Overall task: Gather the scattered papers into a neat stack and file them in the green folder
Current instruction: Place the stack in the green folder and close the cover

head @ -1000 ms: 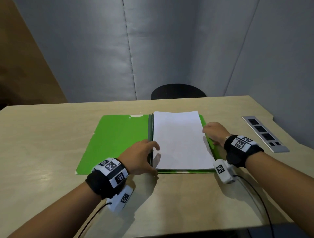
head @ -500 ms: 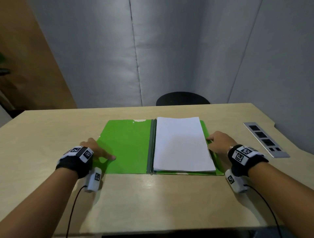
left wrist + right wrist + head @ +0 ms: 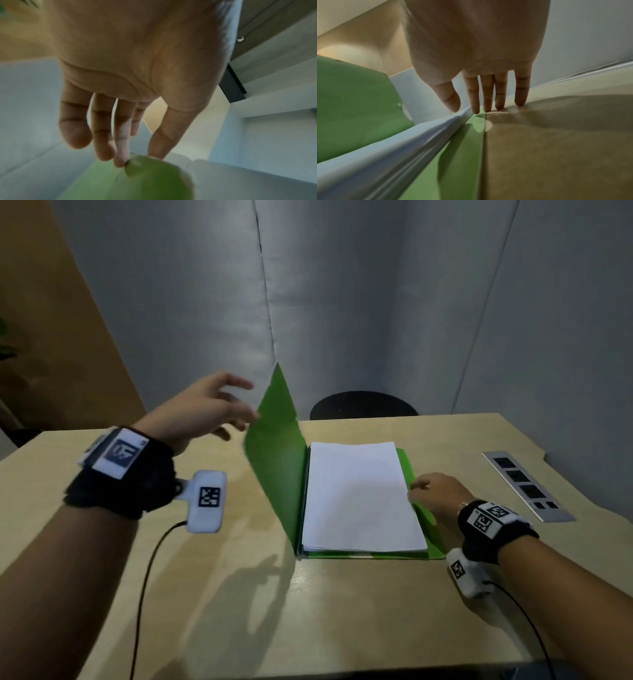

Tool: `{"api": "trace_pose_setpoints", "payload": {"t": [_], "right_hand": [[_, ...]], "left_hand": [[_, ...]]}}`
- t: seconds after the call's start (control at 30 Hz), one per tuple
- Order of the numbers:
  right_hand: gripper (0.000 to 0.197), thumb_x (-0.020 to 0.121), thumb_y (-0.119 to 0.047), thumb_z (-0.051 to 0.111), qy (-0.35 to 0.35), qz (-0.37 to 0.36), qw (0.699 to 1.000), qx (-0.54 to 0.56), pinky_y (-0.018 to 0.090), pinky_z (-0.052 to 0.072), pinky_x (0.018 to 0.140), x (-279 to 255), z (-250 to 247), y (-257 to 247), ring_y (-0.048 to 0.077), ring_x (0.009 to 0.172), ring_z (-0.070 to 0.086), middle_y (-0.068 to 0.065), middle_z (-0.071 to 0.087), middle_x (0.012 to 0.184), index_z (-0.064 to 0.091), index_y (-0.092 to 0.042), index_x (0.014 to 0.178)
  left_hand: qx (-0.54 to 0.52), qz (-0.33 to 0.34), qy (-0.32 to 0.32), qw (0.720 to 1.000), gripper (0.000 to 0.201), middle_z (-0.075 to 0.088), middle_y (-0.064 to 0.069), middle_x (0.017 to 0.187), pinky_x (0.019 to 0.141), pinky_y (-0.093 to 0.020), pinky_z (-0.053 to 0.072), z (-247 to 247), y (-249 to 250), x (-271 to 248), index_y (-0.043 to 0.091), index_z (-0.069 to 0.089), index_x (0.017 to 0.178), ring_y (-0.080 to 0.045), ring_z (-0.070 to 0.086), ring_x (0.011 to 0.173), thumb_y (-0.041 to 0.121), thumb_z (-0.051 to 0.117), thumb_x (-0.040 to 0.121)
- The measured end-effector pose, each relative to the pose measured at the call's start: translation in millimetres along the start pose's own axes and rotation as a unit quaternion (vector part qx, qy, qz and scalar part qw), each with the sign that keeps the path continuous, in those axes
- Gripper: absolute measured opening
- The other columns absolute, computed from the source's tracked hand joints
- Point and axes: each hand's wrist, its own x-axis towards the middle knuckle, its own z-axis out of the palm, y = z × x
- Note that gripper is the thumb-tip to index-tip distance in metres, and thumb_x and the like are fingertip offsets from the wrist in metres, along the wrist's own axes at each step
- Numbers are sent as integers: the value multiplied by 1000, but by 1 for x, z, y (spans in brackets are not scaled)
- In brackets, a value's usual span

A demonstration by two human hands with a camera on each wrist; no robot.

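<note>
The green folder point(image 3: 433, 537) lies in the middle of the table with a neat white paper stack point(image 3: 359, 494) on its right half. Its left cover point(image 3: 277, 460) stands raised, nearly upright. My left hand point(image 3: 209, 409) is up in the air at the cover's outer edge. In the left wrist view a fingertip and the thumb pinch that cover point(image 3: 150, 180). My right hand point(image 3: 435, 494) rests at the stack's right edge, fingers straight. In the right wrist view its fingertips point(image 3: 476, 108) touch the paper stack point(image 3: 402, 148), the folder's lower flap point(image 3: 467, 135) and the table.
A grey socket strip point(image 3: 527, 486) is set into the wooden table point(image 3: 342, 628) at the right. A black chair back point(image 3: 363, 405) shows beyond the far edge, before grey wall panels. Cables hang from both wrist cameras.
My left hand went from the spine to the left cover's outer edge, took hold of it and lifted it from flat to nearly upright. The right hand stayed at the stack's right edge.
</note>
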Motion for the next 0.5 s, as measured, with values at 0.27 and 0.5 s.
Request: {"api": "trace_pose_setpoints", "payload": {"t": [0.27,0.5], "right_hand": [[32,101,-15,37,-16,79,948,309,32,47,67,3,-19,23,22,85,62,11,66,98,63,-10,118],[61,91,-56,50,-63,-70,994,47,45,37,110,-25,-20,24,22,133,44,5,43,150,47,-24,143]], "left_hand": [[216,-19,-307,927,45,67,-8,133,94,-32,46,145,-33,35,16,61,135,-27,63,119,42,56,98],[437,-24,-270,858,82,41,-12,149,110,-52,39,177,-91,34,29,43,146,-36,32,139,72,62,79]]}}
